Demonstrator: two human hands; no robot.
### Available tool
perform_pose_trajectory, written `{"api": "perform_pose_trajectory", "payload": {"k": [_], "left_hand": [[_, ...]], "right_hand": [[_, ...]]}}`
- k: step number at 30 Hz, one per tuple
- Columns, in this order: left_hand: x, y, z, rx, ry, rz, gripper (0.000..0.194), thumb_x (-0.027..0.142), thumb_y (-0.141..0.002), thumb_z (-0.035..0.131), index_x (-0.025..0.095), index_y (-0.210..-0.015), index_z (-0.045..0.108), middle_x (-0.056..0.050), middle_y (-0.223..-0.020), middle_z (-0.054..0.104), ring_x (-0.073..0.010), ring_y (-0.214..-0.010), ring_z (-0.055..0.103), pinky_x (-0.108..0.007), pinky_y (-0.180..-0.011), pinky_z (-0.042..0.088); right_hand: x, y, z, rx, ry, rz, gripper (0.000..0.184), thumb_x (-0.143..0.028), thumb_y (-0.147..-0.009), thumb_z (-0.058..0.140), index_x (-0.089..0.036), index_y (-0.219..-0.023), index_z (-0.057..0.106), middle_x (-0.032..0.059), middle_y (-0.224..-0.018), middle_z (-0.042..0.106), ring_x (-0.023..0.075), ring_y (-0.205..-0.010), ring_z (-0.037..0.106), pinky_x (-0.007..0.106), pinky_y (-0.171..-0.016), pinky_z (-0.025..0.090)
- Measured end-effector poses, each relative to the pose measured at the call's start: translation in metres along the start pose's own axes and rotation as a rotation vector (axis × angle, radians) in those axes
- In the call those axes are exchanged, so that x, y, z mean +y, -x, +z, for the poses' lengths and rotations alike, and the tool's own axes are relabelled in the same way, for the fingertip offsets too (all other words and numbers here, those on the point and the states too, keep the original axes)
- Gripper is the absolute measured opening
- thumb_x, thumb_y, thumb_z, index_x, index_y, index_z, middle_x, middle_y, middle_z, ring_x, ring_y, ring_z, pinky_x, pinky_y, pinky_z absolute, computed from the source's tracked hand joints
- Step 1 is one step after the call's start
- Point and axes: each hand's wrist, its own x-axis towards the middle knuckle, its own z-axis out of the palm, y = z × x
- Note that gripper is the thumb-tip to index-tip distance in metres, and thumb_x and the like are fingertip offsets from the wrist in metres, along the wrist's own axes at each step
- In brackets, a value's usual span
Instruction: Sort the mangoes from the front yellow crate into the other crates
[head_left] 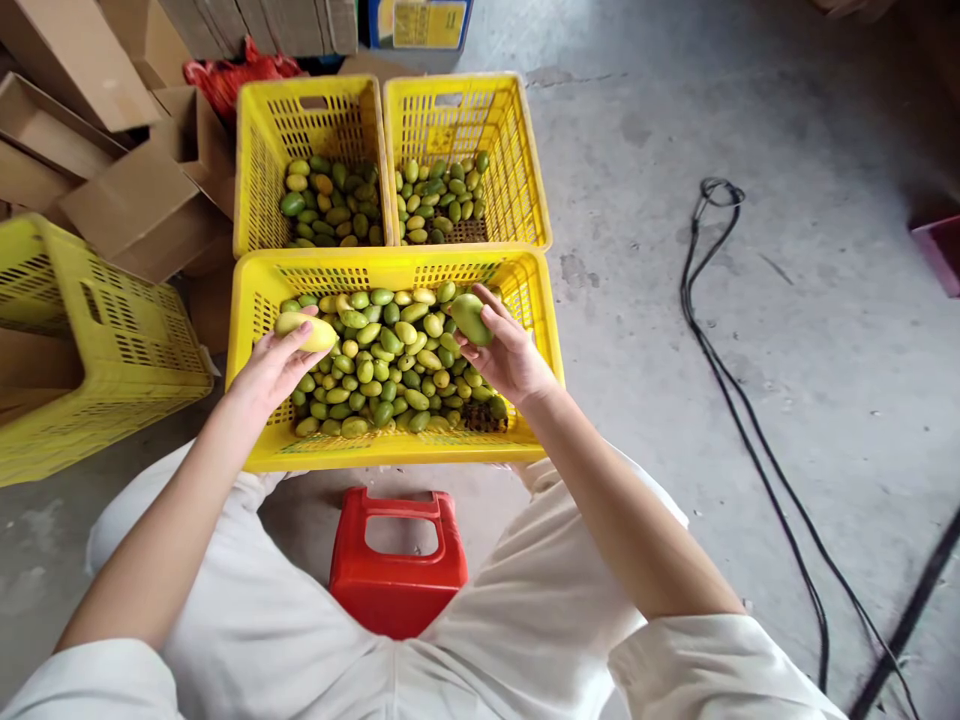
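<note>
My left hand (274,365) is closed around a pale yellow mango (309,332), above the left side of the near yellow crate (394,458). Over the crate's right side, my right hand (510,352) grips a green mango (472,319). Below both hands lie many small green and yellow mangoes (390,360), covering most of the crate's bottom. Bare crate floor shows at its lower right corner. Behind it stand two more yellow crates, the back left crate (241,170) and the back right crate (534,170), each with mangoes inside.
A red plastic stool (397,595) stands between my legs. At left are a tilted yellow crate (142,330) and a heap of cardboard boxes (142,205), with red netting (240,75) beyond. A black cable (739,390) runs along the concrete floor (637,200) at right.
</note>
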Motion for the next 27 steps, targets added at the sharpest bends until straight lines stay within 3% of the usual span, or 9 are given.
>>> {"api": "perform_pose_trajectory", "payload": {"k": [4, 9, 13, 18, 20, 23, 27], "left_hand": [[-0.003, -0.004, -0.004, -0.035, -0.007, 0.022, 0.047, 0.025, -0.079, 0.110, 0.028, -0.115, 0.080, -0.005, -0.117, 0.088, -0.0302, -0.121, 0.089, -0.041, -0.109, 0.078], [0.002, 0.000, -0.002, -0.083, -0.020, -0.036, 0.042, 0.024, -0.077, 0.099, 0.029, -0.115, 0.080, -0.007, -0.116, 0.089, -0.0312, -0.111, 0.090, -0.041, -0.099, 0.077], [0.009, 0.007, 0.003, -0.118, 0.006, -0.103, 0.045, 0.023, -0.075, 0.091, 0.027, -0.119, 0.084, -0.010, -0.112, 0.089, -0.0283, -0.098, 0.086, -0.036, -0.086, 0.073], [0.012, 0.010, 0.013, -0.060, 0.082, -0.116, 0.028, 0.046, -0.093, 0.092, 0.023, -0.108, 0.083, -0.011, -0.098, 0.085, -0.0237, -0.078, 0.076, -0.029, -0.062, 0.063], [0.011, 0.009, 0.014, -0.020, 0.084, -0.104, 0.029, 0.050, -0.097, 0.091, 0.024, -0.101, 0.080, -0.010, -0.092, 0.082, -0.0217, -0.072, 0.071, -0.027, -0.056, 0.057], [0.010, 0.008, 0.015, 0.042, 0.085, -0.081, 0.029, 0.050, -0.100, 0.091, 0.026, -0.096, 0.075, -0.008, -0.086, 0.080, -0.0204, -0.068, 0.067, -0.026, -0.054, 0.054], [0.011, 0.009, 0.016, 0.087, 0.074, -0.082, 0.026, 0.044, -0.099, 0.094, 0.026, -0.105, 0.076, -0.009, -0.094, 0.083, -0.0207, -0.072, 0.070, -0.025, -0.057, 0.056]], "right_hand": [[0.004, -0.003, -0.007, -0.008, 0.056, -0.030, 0.069, -0.060, -0.069, 0.126, -0.032, -0.111, 0.079, -0.0005, -0.104, 0.081, 0.0210, -0.091, 0.074, 0.033, -0.071, 0.065], [0.003, -0.004, -0.005, -0.013, 0.086, -0.052, 0.079, -0.062, -0.056, 0.131, -0.031, -0.111, 0.085, -0.0016, -0.102, 0.079, 0.0182, -0.086, 0.066, 0.033, -0.071, 0.061], [0.002, -0.002, -0.004, -0.029, 0.093, -0.048, 0.076, -0.082, -0.070, 0.120, -0.032, -0.116, 0.086, -0.0010, -0.098, 0.075, 0.0211, -0.091, 0.071, 0.034, -0.074, 0.064], [-0.004, -0.004, -0.013, -0.070, 0.063, -0.023, 0.076, -0.102, -0.089, 0.097, -0.034, -0.118, 0.082, 0.0004, -0.088, 0.068, 0.0245, -0.087, 0.071, 0.035, -0.068, 0.065], [-0.006, -0.006, -0.017, -0.090, 0.039, -0.004, 0.074, -0.101, -0.091, 0.095, -0.032, -0.114, 0.081, 0.0015, -0.085, 0.067, 0.0244, -0.082, 0.067, 0.034, -0.061, 0.061], [-0.007, -0.007, -0.020, -0.111, 0.001, 0.045, 0.065, -0.092, -0.092, 0.095, -0.031, -0.105, 0.077, 0.0058, -0.096, 0.077, 0.0244, -0.082, 0.066, 0.031, -0.053, 0.052], [-0.007, -0.005, -0.018, -0.161, -0.021, 0.090, 0.053, -0.077, -0.093, 0.093, -0.030, -0.106, 0.074, 0.0101, -0.108, 0.083, 0.0281, -0.091, 0.072, 0.030, -0.053, 0.050]]}}
